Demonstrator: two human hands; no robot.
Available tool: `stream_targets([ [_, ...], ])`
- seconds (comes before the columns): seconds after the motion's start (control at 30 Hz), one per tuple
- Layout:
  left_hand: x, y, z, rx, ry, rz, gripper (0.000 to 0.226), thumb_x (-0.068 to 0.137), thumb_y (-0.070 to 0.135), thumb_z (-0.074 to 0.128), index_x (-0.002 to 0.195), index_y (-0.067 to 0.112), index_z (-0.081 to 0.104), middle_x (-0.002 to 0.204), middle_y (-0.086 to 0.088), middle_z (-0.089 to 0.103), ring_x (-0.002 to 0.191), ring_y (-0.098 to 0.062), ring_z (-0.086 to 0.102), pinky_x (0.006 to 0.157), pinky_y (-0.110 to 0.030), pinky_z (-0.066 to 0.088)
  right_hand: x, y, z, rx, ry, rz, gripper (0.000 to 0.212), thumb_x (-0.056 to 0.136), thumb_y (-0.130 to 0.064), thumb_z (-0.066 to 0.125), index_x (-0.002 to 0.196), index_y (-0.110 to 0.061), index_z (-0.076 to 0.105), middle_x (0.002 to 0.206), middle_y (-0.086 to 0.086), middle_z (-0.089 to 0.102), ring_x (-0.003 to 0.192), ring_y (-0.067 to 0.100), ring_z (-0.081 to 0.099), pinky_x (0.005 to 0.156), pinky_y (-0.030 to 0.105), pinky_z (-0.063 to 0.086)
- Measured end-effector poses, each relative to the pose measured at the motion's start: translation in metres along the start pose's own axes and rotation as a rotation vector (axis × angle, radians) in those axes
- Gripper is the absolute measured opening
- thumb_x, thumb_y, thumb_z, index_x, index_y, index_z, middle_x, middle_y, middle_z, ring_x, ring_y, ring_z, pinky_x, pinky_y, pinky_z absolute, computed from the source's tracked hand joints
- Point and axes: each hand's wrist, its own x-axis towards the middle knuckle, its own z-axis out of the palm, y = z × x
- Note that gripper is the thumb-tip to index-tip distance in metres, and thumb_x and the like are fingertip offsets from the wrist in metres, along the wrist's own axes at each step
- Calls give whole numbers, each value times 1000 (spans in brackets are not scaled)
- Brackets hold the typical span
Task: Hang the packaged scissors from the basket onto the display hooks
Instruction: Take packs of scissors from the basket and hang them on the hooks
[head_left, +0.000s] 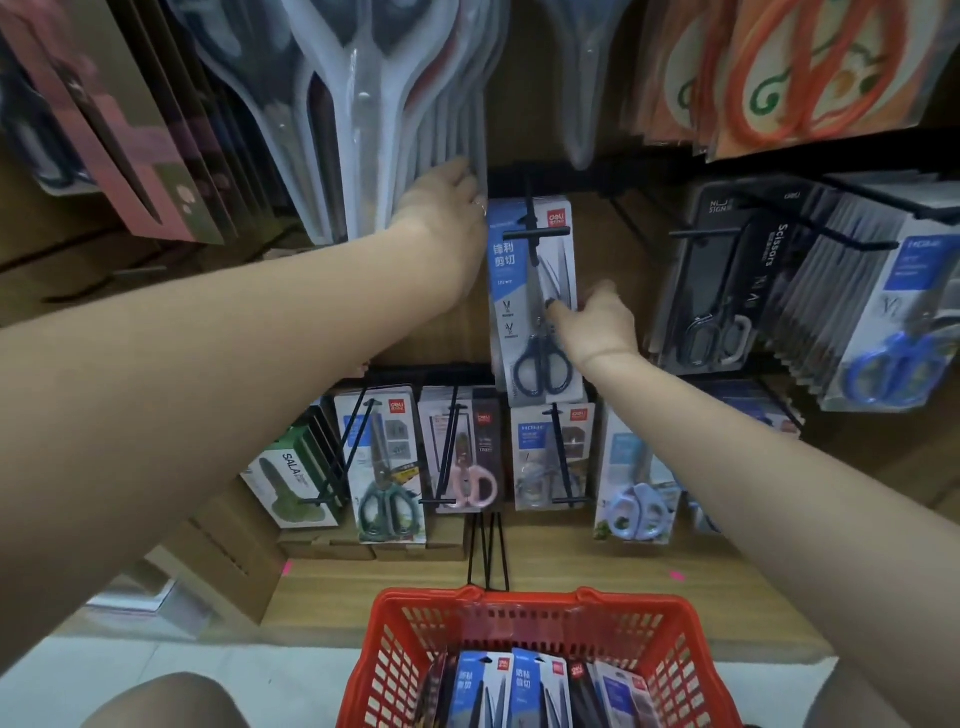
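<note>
A blue-and-white scissors pack (535, 299) is held on a black display hook (531, 228), pinched at its right edge by the right hand (597, 325). The left hand (449, 208) is pressed against its upper-left edge; its finger state cannot be told. More packs (519, 691) are left in the red basket (524, 618).

Shop, packaged scissors (535, 296) on display hooks (531, 228)

Basket (524, 623): red plastic lattice, slightly glossy. Scissors pack (532, 301): printed card under clear glossy blister. Hook (531, 228): black matt metal wire. Shelf (395, 577): smooth wood-grain. Far-left packs (374, 104): shiny translucent plastic
</note>
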Motion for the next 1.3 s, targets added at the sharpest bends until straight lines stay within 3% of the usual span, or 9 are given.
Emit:
stream_targets([
  [0.17,-28,21,4,-47,14,34,71,108,39,42,166,7,18,175,-14,14,164,-32,7,133,-48,2,-33,17,-11,-104,14,-142,33,102,-24,58,129,-7,50,124,14,59,109,31,58,78,28,36],
  [0.33,-82,76,15,-249,235,114,62,107,25,30,162,-3,27,168,-26,30,157,-37,28,131,-50,15,-93,59,-20,-22,89,-313,16,99,-18,60,112,-18,51,111,2,56,95,13,55,74,16,39],
  [0.5,-148,174,48,-754,441,290,31,96,24,53,117,4,63,112,-16,65,100,-36,63,88,-47,51,-153,116,-10,109,127,-318,20,94,-8,60,93,-24,48,86,-6,55,81,3,55,68,10,40],
  [0.63,-180,268,78,-1151,-12,279,23,99,28,50,116,13,55,113,-9,59,99,-32,65,79,-44,55,-186,197,27,-21,-80,-41,19,93,-8,61,88,-23,49,77,-3,58,70,10,55,62,20,40],
  [0.87,-193,395,119,-1493,-956,207,70,107,41,55,158,0,31,159,-21,43,143,-37,47,110,-36,43,-233,325,87,-392,-797,503,18,95,-19,62,106,-4,63,106,14,68,112,34,67,77,32,49],
  [1.0,-203,432,123,-1515,-1149,199,81,106,50,53,162,-1,25,168,-19,30,148,-35,42,108,-33,41,-262,342,109,-399,-858,597,42,95,-36,65,130,-13,66,127,11,71,117,29,67,96,35,56],
  [1.07,-212,446,128,-1526,-1220,133,90,104,52,55,164,-2,16,169,-21,28,149,-36,40,112,-36,41,-269,345,117,-379,-838,629,45,92,-37,67,131,-14,63,127,9,71,109,25,68,84,29,56],
  [1.13,-218,455,129,-1488,-1217,111,95,104,52,55,166,-2,7,170,-23,21,153,-38,35,119,-40,39,-270,346,121,-336,-800,675,52,90,-38,69,134,-13,58,126,7,68,99,21,65,68,23,48],
  [1.3,-232,461,128,-1315,-1085,172,93,99,59,60,162,1,22,163,-20,34,150,-33,39,118,-39,38,-270,346,127,-290,-730,766,74,88,-40,72,147,-7,42,138,11,60,120,28,62,83,28,46],
])
